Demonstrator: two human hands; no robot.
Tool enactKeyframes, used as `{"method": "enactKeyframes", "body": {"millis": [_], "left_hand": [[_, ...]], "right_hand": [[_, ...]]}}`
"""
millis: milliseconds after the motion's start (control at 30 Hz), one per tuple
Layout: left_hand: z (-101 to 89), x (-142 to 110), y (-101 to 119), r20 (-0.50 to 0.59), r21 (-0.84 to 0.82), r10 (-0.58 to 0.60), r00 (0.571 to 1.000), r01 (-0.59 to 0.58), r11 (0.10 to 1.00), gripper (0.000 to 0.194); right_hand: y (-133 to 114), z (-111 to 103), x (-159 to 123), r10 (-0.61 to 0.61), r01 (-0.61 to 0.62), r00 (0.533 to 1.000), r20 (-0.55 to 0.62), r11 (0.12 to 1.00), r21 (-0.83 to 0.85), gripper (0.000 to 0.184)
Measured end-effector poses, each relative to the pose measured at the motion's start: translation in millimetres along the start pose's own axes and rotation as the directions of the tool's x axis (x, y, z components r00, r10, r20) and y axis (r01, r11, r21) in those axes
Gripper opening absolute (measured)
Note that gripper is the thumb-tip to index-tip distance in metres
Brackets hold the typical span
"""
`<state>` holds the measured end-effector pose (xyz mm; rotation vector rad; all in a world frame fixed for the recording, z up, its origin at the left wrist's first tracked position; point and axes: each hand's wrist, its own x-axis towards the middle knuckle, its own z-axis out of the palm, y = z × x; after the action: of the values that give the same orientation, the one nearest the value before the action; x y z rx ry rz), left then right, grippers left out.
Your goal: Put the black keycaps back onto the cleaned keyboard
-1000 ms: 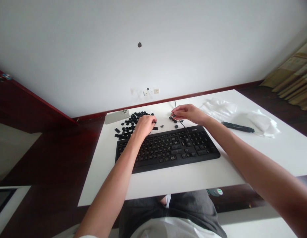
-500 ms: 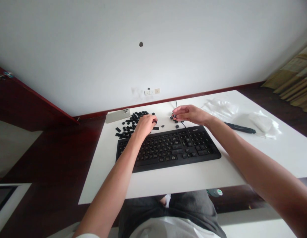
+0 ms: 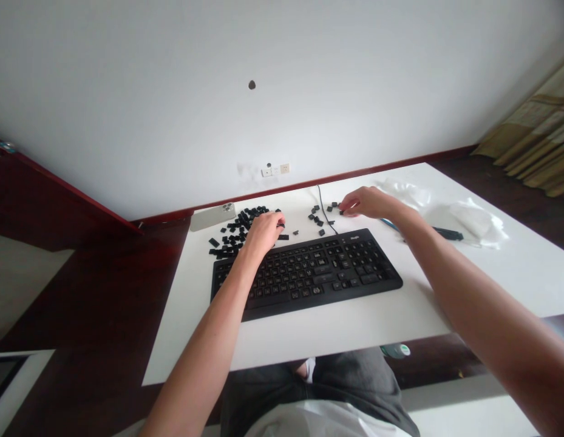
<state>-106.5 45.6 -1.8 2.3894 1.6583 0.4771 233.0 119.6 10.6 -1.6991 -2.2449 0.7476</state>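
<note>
A black keyboard [image 3: 325, 267] lies on the white table, with many of its keys showing bare sockets. My left hand [image 3: 265, 229] is over the keyboard's far edge, beside a heap of loose black keycaps [image 3: 238, 233]. Its fingers are closed in a pinch on a small black keycap [image 3: 280, 225]. Farther right, beyond the keyboard cable [image 3: 324, 209], my right hand [image 3: 362, 203] pinches another keycap [image 3: 341, 212] at the tabletop. Several loose keycaps [image 3: 316, 218] lie scattered to the left of its fingertips.
A phone [image 3: 213, 217] lies face down at the table's back left. At the right are crumpled clear plastic [image 3: 407, 192], a white plastic bundle [image 3: 479, 223] and a black pen-like tool [image 3: 448, 234], partly behind my right forearm. A wall with sockets [image 3: 275, 170] stands behind the table.
My right hand has moved right, away from the small group of keycaps by the cable, uncovering more of them. My left hand keeps its pinch in nearly the same place.
</note>
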Motion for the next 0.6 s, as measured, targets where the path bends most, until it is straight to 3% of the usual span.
{"method": "enactKeyframes", "body": {"millis": [200, 333, 600], "left_hand": [[0.1, 0.2, -0.3, 0.01, -0.028, -0.028, 1.0, 0.028, 0.999, 0.022], [-1.4, -0.6, 1.9, 0.007, 0.01, -0.012, 1.0, 0.012, 1.0, 0.017], [-2.5, -1.2, 4.6, 0.009, 0.024, -0.026, 1.0, 0.025, 0.999, 0.017]], "right_hand": [[1.8, 0.3, 0.7, -0.056, 0.061, 0.997, 0.049, 0.993, -0.099, 0.008], [7.3, -1.3, -0.7, -0.061, 0.071, 0.995, 0.077, 0.989, -0.131, 0.014], [32.3, -21.8, -0.7, -0.08, 0.098, 0.991, 0.107, 0.98, -0.175, 0.02]]}}
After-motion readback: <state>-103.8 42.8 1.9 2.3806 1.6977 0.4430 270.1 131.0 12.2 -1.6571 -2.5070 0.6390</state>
